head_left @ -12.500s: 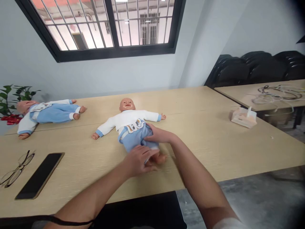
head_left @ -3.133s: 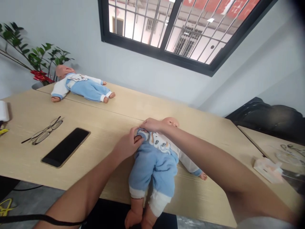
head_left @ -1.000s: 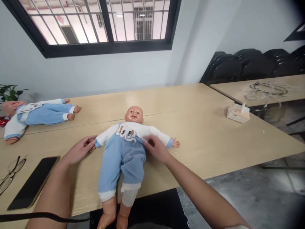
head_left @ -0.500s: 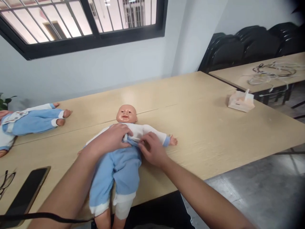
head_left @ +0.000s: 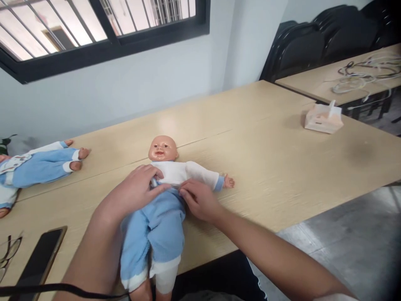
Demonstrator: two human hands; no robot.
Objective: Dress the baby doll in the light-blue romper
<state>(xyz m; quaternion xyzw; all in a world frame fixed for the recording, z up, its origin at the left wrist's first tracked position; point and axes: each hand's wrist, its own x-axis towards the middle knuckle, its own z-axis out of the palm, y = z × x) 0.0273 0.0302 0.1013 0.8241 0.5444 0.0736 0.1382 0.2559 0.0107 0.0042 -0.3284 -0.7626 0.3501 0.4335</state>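
A baby doll [head_left: 162, 148] lies on its back, its feet toward me. It wears a white top [head_left: 172, 171] with blue cuffs and light blue trousers [head_left: 166, 221] with white cuffs. White wrapping [head_left: 165, 279] shows below one trouser cuff. My left hand [head_left: 142, 184] rests on one side of the doll's waist, thumb stretched along the trouser top and apart from the fingers. A bit of pale cloth shows under that hand. At the other side of the waist, my right hand [head_left: 199, 198] pinches the waistband, its fingertips partly hidden.
A second doll [head_left: 40, 165] in similar clothes lies at the left. A phone [head_left: 40, 259] and glasses [head_left: 11, 251] are near the front left. A white carton [head_left: 324, 118] stands at the right of the table [head_left: 266, 167]. Cables [head_left: 360, 79] and stacked black chairs [head_left: 300, 46] are beyond.
The gathered blue waistband now lies flatter over the belly. My left thumb has straightened out along it, while my right hand stays at the same side. The camera view has shifted slightly.
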